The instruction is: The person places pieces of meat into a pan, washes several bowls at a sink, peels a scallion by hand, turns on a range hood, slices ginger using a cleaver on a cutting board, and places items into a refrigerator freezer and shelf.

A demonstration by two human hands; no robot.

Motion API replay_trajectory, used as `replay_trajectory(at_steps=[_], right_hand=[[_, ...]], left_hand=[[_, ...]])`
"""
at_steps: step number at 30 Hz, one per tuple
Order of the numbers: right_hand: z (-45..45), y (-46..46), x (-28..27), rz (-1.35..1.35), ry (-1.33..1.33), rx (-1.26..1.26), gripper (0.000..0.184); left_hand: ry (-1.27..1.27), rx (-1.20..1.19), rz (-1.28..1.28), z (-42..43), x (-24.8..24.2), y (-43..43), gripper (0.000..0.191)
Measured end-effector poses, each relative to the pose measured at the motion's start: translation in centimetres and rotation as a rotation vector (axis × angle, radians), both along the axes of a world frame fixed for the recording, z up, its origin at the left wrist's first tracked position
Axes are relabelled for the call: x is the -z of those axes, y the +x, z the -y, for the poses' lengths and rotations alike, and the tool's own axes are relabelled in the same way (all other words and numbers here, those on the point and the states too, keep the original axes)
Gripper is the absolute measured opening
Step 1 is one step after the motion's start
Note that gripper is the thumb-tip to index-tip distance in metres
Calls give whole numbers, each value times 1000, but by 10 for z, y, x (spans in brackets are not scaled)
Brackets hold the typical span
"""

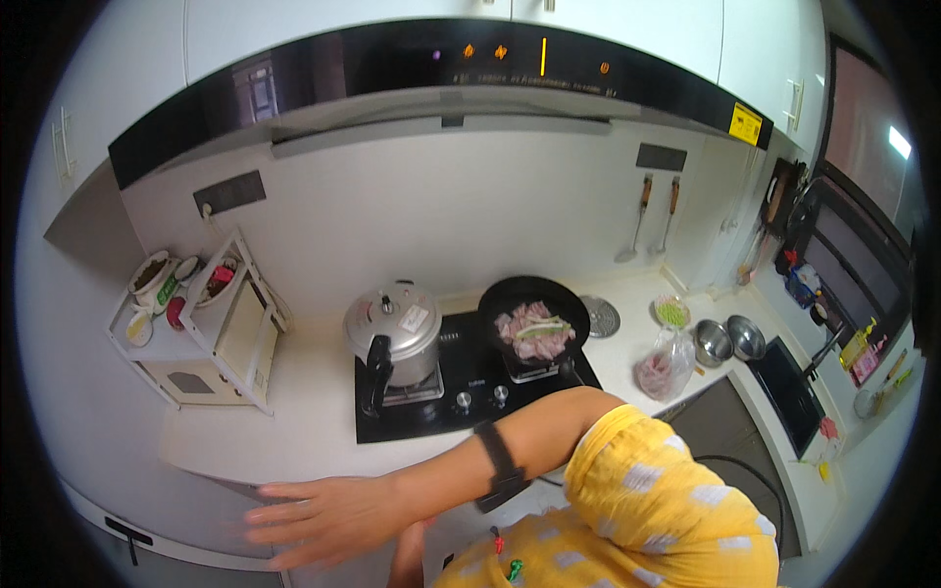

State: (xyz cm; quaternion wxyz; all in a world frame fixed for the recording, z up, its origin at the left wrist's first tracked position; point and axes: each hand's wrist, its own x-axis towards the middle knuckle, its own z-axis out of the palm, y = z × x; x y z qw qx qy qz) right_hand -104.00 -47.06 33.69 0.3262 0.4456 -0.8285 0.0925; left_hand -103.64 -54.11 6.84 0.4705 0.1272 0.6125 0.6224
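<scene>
My right hand [323,518] reaches across to the left, slightly blurred, its fingers apart and holding nothing. It is over the floor side of the counter's front edge. Of my left arm only a small part [408,558] shows beneath the right forearm; its hand is mostly hidden. In front of me a black wok [500,294] on the right burner holds pieces of raw-looking meat [526,342] with pale green stalks [542,328] on top. A lidded metal pressure cooker [404,345] stands on the left burner of the black gas hob [412,422].
A white rack [257,360] with bowls on top is at left. Right of the hob are a plastic bag of meat [662,371], a bowl of chopped greens [670,312], two metal bowls [711,343] and a black sink [783,397]. A range hood [397,55] hangs overhead.
</scene>
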Motion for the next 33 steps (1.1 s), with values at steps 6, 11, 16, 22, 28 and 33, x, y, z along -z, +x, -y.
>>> replay_trajectory(at_steps=[6,11,16,22,28,33], right_hand=[[-78,102,100,544,-108,666,56],[-89,221,139,651,-268,1374,57],[-77,313,170,602,-535,1691,52],[-72,405,178,525,-679,1766,53],[-60,541,203,501,-833,1955,52],[-39,637,208,527,-960,2098,52]], left_hand=[[-80,61,106,21,41,-13,18],[-140,197,129,16,31,3,16],[-142,384,66,-25,29,37,17],[-144,607,-1,-75,10,128,17],[-169,818,-15,-126,12,253,17],[-161,1051,0,-169,8,365,17]])
